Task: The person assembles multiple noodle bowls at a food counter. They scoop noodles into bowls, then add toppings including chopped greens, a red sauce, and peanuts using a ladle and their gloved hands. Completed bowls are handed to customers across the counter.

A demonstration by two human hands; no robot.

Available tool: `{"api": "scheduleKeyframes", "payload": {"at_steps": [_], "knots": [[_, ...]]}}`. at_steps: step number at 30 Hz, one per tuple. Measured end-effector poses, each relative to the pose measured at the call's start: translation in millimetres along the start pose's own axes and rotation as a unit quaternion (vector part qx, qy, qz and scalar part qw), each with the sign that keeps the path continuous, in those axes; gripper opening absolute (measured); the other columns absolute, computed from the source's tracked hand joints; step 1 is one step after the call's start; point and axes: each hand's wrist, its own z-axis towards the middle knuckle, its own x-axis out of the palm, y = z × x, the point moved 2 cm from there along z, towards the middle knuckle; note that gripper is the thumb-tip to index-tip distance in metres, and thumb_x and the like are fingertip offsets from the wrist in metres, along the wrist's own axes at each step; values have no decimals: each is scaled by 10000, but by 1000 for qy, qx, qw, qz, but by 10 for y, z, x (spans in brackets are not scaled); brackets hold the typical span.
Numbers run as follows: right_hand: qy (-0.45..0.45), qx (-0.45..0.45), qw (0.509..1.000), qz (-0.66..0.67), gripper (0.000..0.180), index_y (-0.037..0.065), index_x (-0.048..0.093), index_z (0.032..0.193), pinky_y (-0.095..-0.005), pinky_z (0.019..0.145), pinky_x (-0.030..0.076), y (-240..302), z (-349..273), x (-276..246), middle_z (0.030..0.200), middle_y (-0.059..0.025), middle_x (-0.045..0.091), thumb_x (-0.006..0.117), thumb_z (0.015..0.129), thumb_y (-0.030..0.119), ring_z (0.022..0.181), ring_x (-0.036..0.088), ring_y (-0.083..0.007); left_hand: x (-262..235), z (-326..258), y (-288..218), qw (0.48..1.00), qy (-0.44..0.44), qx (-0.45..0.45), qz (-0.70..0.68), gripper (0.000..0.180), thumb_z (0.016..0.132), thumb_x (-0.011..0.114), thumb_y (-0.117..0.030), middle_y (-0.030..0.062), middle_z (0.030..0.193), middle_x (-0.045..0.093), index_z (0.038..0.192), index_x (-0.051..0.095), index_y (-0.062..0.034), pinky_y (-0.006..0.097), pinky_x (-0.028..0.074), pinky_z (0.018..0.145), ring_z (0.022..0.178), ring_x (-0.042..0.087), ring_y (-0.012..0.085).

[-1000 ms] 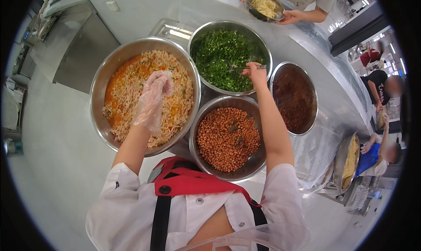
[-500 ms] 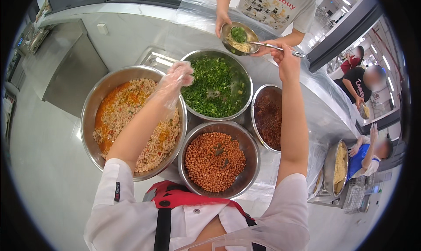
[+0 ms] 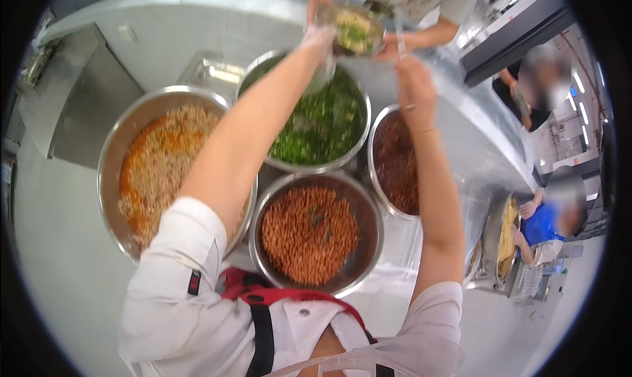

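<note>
My right hand (image 3: pixel 416 90) is closed on a long-handled metal spoon (image 3: pixel 400 40); motion blurs it and its head is hard to make out. My gloved left hand (image 3: pixel 318 42) reaches over the chopped greens to the left side of a small metal bowl (image 3: pixel 378 46), its fingers smeared. Inside that bowl lie pale noodles topped with chopped greens (image 3: pixel 355 37). A co-worker's hands (image 3: pixel 394 46) are at the bowl from across the counter. Below my left arm stands a large metal basin (image 3: pixel 362 140) of chopped greens.
A wide basin of minced meat in orange oil (image 3: pixel 155 173) stands left, a basin of peanuts (image 3: pixel 309 235) nearest me, and a basin of dark red sauce (image 3: pixel 395 163) right. Further right, another person in blue (image 3: pixel 543 215) works beside a pan of noodles (image 3: pixel 507 239).
My left hand has moved up and right, from over the meat and greens to the small bowl's side. The spoon's handle has swung from sideways to nearly upright, and my right hand has lowered slightly.
</note>
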Motion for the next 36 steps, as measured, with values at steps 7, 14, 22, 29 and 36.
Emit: {"api": "scheduleKeyframes", "payload": {"at_steps": [7, 14, 22, 29, 36], "knots": [[-119, 478, 785, 376, 275, -55, 528, 983, -346, 742, 487, 759, -1161, -1023, 783, -194, 630, 415, 948, 192, 698, 626, -211, -78, -138, 32, 948, -63, -190, -246, 188, 819, 488, -48, 162, 870, 617, 987, 565, -14, 490, 542, 547, 707, 629, 300], [144, 572, 754, 289, 133, -19, 549, 954, -341, 720, 489, 2122, -2911, -828, 812, -163, 610, 507, 878, 81, 675, 608, -245, -155, -1612, -391, 954, -55, -163, -247, 214, 877, 470, -73, 187, 936, 614, 1050, 510, 48, 408, 572, 552, 743, 637, 294], [216, 377, 860, 268, 175, -14, 575, 954, -377, 714, 468, 2990, -3152, -740, 887, -163, 594, 575, 779, -11, 810, 582, -309, -323, -3184, -479, 941, -162, -170, -245, 108, 750, 463, 86, 131, 790, 527, 853, 451, 59, 403, 611, 704, 833, 628, 272], [44, 688, 633, 352, 204, -43, 549, 984, -275, 709, 482, 2585, -3051, -1021, 830, -147, 626, 449, 932, 127, 709, 649, -193, -397, -3836, -251, 934, -188, -219, -212, 616, 789, 466, 48, 20, 804, 491, 1351, 251, -86, 316, 562, 591, 659, 540, 128], [-69, 672, 671, 306, 209, -23, 562, 962, -254, 703, 423, 2172, -2537, -1926, 831, -126, 643, 416, 937, 125, 657, 628, -149, -18, -4084, 134, 938, -165, -260, -158, 703, 774, 487, -10, 16, 887, 517, 1398, 198, -152, 296, 528, 632, 738, 538, 127]]}}
